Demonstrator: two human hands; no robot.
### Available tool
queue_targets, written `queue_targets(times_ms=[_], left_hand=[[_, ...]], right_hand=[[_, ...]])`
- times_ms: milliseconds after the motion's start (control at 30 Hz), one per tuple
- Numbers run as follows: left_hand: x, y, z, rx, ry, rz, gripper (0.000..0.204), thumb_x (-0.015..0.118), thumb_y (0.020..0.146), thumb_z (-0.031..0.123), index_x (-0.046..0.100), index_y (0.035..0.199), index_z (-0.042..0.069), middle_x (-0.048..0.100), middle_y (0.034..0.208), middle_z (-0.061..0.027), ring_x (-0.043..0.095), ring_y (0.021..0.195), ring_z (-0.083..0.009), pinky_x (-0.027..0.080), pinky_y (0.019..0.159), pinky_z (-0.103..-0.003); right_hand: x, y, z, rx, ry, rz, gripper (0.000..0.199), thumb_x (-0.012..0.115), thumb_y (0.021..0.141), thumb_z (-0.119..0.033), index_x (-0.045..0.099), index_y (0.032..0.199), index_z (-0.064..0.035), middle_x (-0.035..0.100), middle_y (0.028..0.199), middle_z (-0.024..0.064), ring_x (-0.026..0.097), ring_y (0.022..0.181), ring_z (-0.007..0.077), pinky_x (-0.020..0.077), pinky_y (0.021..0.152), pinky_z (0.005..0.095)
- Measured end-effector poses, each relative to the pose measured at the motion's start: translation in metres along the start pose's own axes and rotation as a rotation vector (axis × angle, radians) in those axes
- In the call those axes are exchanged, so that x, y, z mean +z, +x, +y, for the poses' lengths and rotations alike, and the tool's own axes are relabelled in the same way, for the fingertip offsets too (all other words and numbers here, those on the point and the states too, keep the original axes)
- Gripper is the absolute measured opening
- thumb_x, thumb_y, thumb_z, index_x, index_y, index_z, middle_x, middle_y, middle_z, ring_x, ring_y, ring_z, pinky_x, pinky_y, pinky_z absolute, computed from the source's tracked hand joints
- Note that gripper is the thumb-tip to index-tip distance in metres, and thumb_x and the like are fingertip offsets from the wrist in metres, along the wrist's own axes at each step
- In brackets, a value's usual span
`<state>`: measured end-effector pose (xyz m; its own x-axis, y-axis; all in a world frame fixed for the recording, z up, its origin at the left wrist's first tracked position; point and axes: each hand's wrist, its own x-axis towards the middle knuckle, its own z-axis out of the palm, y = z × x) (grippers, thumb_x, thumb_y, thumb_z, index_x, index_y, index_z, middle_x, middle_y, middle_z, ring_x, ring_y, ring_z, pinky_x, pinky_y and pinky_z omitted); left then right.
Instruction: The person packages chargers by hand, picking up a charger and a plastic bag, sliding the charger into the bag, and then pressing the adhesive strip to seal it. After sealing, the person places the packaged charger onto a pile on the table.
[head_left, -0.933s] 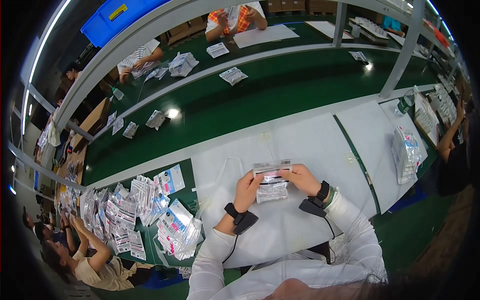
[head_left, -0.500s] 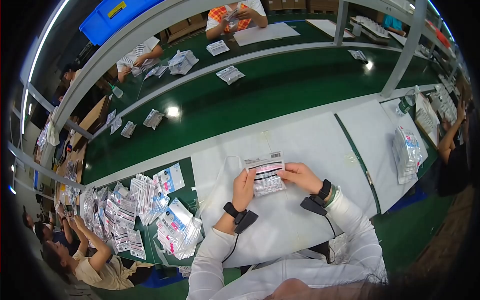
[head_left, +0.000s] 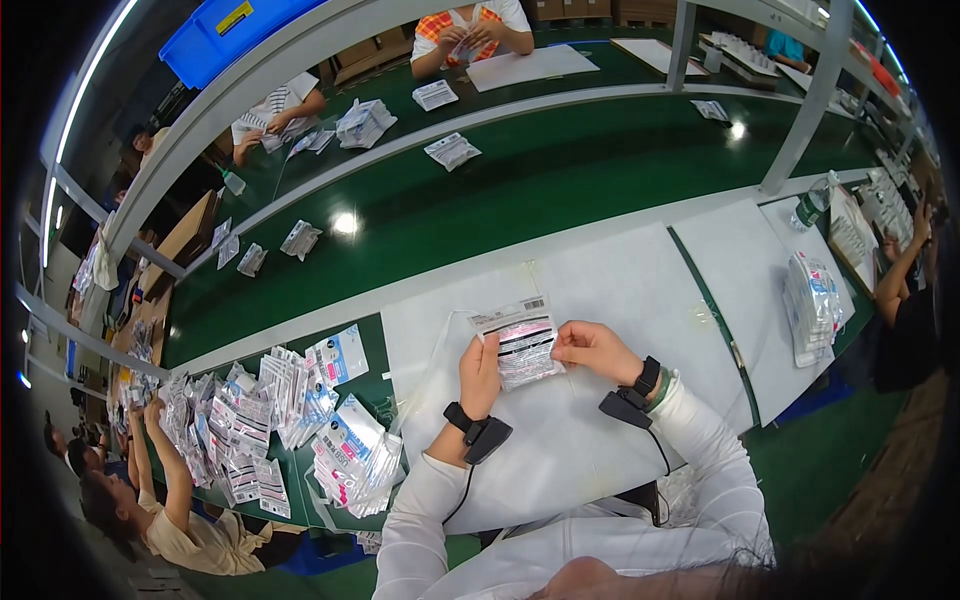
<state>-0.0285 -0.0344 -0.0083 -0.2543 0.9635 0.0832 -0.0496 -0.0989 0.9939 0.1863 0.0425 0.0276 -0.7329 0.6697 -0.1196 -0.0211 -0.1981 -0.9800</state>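
Above the white work surface, a flat packaged pouch (head_left: 524,350) tilts a little, its silvery back with pink and black print facing up. My left hand (head_left: 479,378) grips its left edge, thumb on top. At the right edge, my right hand (head_left: 597,350) is closed, thumb and fingertips pinched on the pouch's rim. To the left of my hands lies a large heap of similar pouches (head_left: 350,455), some showing blue and white fronts.
Several pouches (head_left: 453,152) lie on the green conveyor belt (head_left: 400,230) ahead. At right are a stack of pouches (head_left: 812,310) and a plastic bottle (head_left: 810,205). A metal frame (head_left: 815,100) spans overhead. Co-workers sit across the belt and at both sides.
The pouch has tilted and shifted slightly left with my left hand; my right hand's grip has moved to its right edge. Pouches on the belt have moved left. A co-worker at left has raised their arms.
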Motion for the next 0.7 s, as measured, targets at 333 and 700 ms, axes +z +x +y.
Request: queue_targets(times_ms=[333,700], left_hand=[[0.007,0.000,0.023,0.133,0.310,0.121,0.026,0.048,0.100,0.020,0.061,0.106,-0.002,0.068,0.088,-0.0105,0.060,0.078,-0.0136,0.048,0.071,-0.029],[0.008,-0.001,0.022,0.122,0.317,0.136,0.025,0.049,0.099,0.019,0.062,0.103,-0.002,0.069,0.087,-0.0116,0.062,0.076,-0.0145,0.049,0.069,-0.029]], right_hand=[[0.011,-0.006,-0.004,-0.156,-0.337,0.139,0.017,0.064,0.092,-0.018,0.058,0.096,-0.0025,0.062,0.082,-0.0010,0.057,0.070,0.0072,0.0477,0.064,0.0231],[0.007,-0.003,0.003,-0.086,-0.247,-0.041,0.016,0.064,0.091,-0.011,0.055,0.099,-0.0004,0.062,0.093,0.0007,0.057,0.082,0.0057,0.0484,0.073,0.0233]])
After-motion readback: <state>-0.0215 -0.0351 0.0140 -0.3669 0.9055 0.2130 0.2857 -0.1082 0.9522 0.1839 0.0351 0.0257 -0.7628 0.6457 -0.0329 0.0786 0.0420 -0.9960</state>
